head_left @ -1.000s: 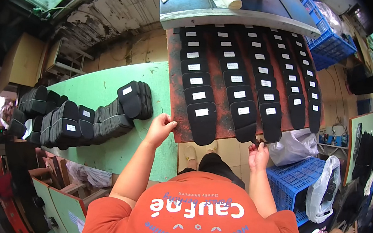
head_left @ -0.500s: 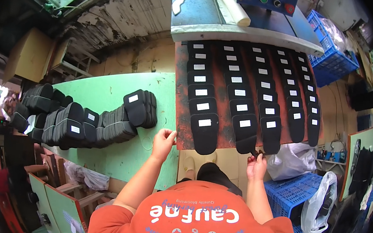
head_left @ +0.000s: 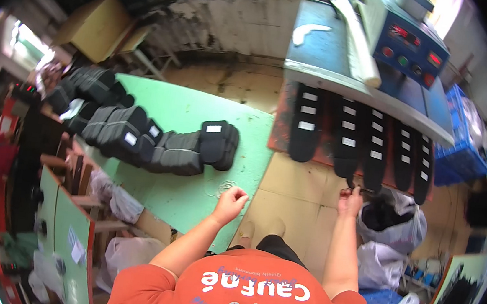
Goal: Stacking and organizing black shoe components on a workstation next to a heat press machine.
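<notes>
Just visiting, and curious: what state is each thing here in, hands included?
Left hand: fingers curled, by the green table's edge
Right hand: closed on a small dark piece
Labelled black pieces: laid in rows on a red board
Black stacks: piled on the green table
Control box: displays lit red
White roll: lying flat
Plastic bag: open, dark contents showing

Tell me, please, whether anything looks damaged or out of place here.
Yes: the wall behind the green table looks worn, its pale surface mottled with dark patches. Loose string lies in untidy loops on the table, near the left hand.
</notes>
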### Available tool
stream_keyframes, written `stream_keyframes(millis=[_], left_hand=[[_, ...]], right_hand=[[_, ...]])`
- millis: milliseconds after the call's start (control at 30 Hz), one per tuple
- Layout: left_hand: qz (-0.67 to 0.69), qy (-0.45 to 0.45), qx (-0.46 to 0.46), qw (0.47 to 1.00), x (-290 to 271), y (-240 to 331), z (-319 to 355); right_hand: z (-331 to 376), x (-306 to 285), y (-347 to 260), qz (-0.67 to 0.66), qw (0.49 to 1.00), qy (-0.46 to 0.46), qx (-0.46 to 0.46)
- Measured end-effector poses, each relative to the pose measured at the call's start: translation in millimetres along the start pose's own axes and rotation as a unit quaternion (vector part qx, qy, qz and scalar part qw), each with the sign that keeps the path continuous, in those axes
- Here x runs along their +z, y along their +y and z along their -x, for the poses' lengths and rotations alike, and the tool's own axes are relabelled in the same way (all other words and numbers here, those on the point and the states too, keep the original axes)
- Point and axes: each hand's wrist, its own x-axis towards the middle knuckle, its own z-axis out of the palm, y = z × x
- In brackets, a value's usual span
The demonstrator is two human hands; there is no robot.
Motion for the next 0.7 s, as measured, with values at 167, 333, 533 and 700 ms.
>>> stream_keyframes(millis=[167,333,533,700], left_hand=[[-0.044,0.106,0.044,0.992,-28.7,5.1,6.0],[-0.115,0.409,0.162,0.891,-91.7,31.4,-6.6],[-0.336,0.657,0.148,0.658,-196.6,91.6,-14.2],[-0.342,0.666,-0.054,0.660,-244.6,110.5,-30.5]], right_hand=[[-67.6,44.2,-4.8,0.030,0.999,-0.013,0.029],[-130.6,74.4,-9.5,0.039,0.998,-0.007,0.043],[-170.2,100.9,-13.2,0.069,0.997,0.001,0.027],[-182.1,116.6,-11.3,0.104,0.995,-0.002,0.009]])
